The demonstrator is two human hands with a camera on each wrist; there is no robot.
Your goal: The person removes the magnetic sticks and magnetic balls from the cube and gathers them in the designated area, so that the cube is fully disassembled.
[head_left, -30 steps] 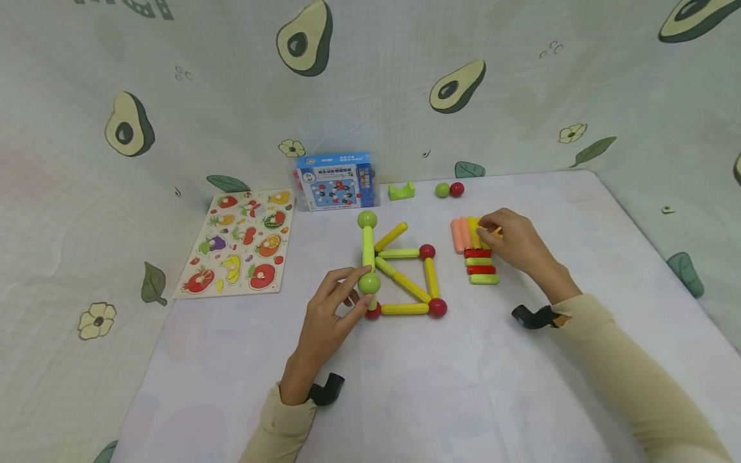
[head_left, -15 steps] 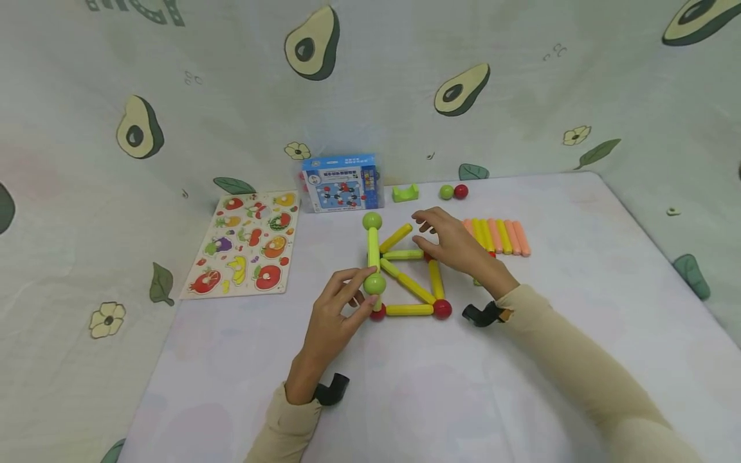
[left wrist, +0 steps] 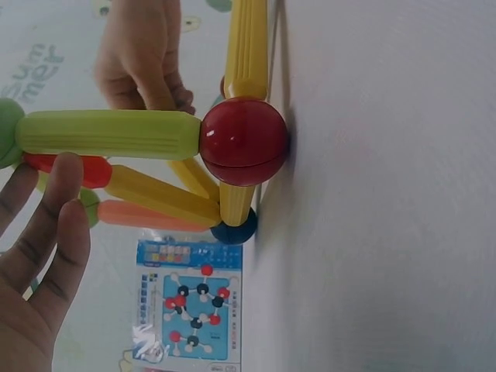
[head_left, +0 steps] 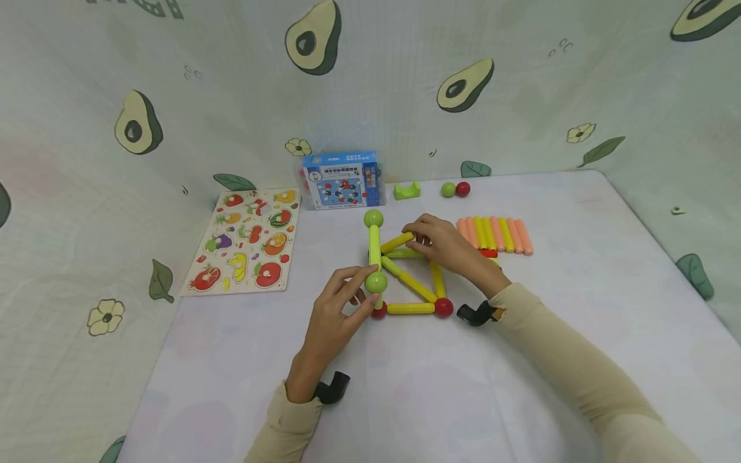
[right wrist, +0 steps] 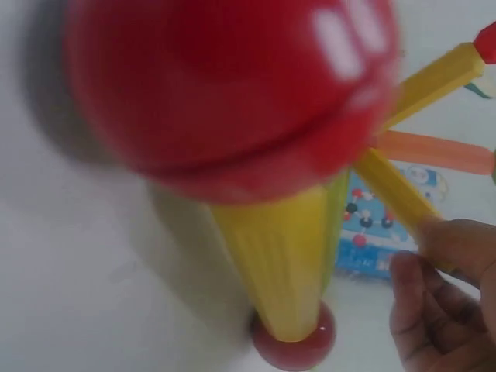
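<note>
A frame of toy rods and balls stands mid-table. My left hand point(head_left: 330, 321) pinches its raised near green ball point(head_left: 376, 283) between thumb and index finger. Below that ball, a light green rod point(left wrist: 108, 133) runs to a red ball point(left wrist: 244, 142) on the table, as the left wrist view shows. My right hand point(head_left: 444, 244) pinches the free end of a slanting yellow rod point(head_left: 396, 243). That rod's other end meets a blue ball point(left wrist: 234, 226) at the far base corner, mostly hidden in the head view. Another red ball point(right wrist: 232, 93) looms close in the right wrist view.
Right of the frame lies a row of orange rods point(head_left: 523, 236) and yellow rods, with red and green ones partly behind my right wrist. At the back are a blue box point(head_left: 341, 181), a green curved piece point(head_left: 407, 190) and two loose balls point(head_left: 455, 189). A fruit board point(head_left: 243, 244) lies left.
My right hand has moved left from the rod row to the slanting yellow rod and now pinches its end; the rod has swung slightly toward me. My left hand has stayed on the green ball.
</note>
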